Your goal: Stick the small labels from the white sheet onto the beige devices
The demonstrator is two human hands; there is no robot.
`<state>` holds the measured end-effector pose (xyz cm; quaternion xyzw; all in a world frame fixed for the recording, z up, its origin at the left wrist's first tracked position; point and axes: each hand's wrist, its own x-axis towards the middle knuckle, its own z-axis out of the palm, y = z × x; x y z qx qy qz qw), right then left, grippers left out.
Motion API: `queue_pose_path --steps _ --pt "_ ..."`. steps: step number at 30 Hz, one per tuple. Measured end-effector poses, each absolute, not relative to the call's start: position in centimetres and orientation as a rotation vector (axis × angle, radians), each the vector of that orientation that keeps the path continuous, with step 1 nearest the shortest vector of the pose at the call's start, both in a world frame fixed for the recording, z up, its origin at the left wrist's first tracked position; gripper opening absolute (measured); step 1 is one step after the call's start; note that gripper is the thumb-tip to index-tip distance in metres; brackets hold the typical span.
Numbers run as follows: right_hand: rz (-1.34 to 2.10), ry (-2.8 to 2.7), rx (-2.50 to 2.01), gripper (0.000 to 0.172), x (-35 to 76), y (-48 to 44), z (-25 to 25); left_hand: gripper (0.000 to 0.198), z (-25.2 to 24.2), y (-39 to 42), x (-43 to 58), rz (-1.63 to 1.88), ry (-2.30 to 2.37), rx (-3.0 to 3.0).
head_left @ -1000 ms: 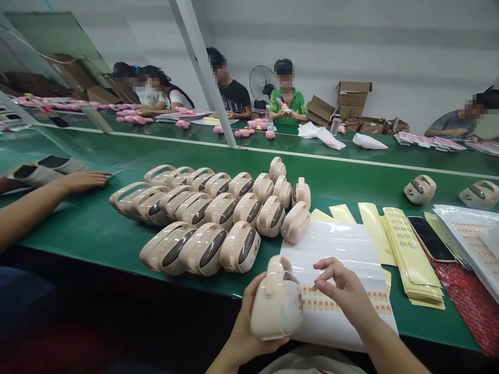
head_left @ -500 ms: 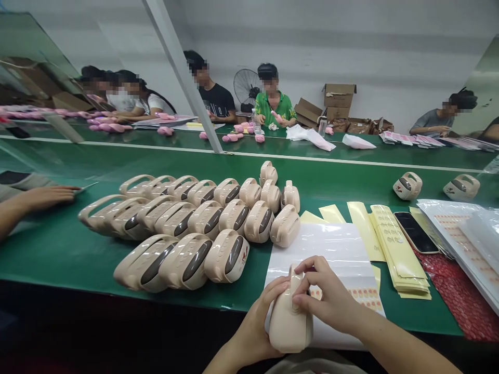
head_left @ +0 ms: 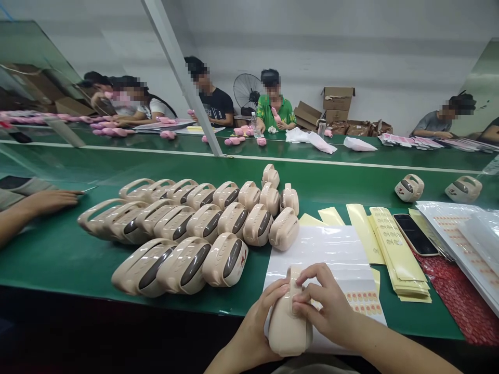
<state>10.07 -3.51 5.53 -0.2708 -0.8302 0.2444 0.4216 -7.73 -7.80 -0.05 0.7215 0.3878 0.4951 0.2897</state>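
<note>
A cream handled case (head_left: pixel 288 332) is sitting in the wearer's two hands, just over the near edge of a white sticker sheet (head_left: pixel 327 246), its handle pointing up. The left hand (head_left: pixel 255 324) is gripping it from the left side, fingers wrapping toward the handle. The right hand (head_left: pixel 329 306) is arching over from the right, fingers bending, thumb and index finger touching the case beside the handle; whether they are pinching anything, I cannot tell. To the left, rows of similar cases (head_left: pixel 205 223) are standing close together on the green table (head_left: pixel 58 265). To the right, yellow strips (head_left: pixel 397 254) are lying in a pile, a phone (head_left: pixel 415 235) resting beside them. Another person's hand (head_left: pixel 54 201) is resting at far left. Beyond the far table, cardboard boxes (head_left: pixel 338 98) are standing by the wall, their contents hidden; a clear bottle (head_left: pixel 253 124) is standing on that table.
</note>
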Motion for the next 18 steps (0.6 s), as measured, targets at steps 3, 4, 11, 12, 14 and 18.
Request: queue_pose_path --steps 3,4,11,12,14,18 --pt "0.376 -2.16 -0.608 0.009 10.5 -3.7 5.6 0.096 -0.2 -7.8 -7.7 1.306 1.032 1.945" --pt "0.308 -2.185 -0.586 0.011 10.6 -3.7 5.5 0.096 -0.3 -7.9 -7.6 1.297 1.03 1.948" --pt "0.506 -2.191 -0.675 0.055 11.3 -3.6 5.0 0.097 1.0 -7.9 -7.2 1.287 0.971 1.889" --pt "0.65 -2.168 -0.705 0.061 11.2 -3.3 5.1 0.097 1.1 -7.8 -7.3 1.276 0.958 1.884" --pt "0.938 -2.102 -0.682 0.062 11.1 -2.5 5.2 0.097 1.0 -7.5 -7.6 1.244 0.942 1.878" --pt "1.375 -1.87 -0.638 0.038 10.9 -0.5 4.8 0.091 -0.3 -6.6 -7.7 1.241 0.814 1.809"
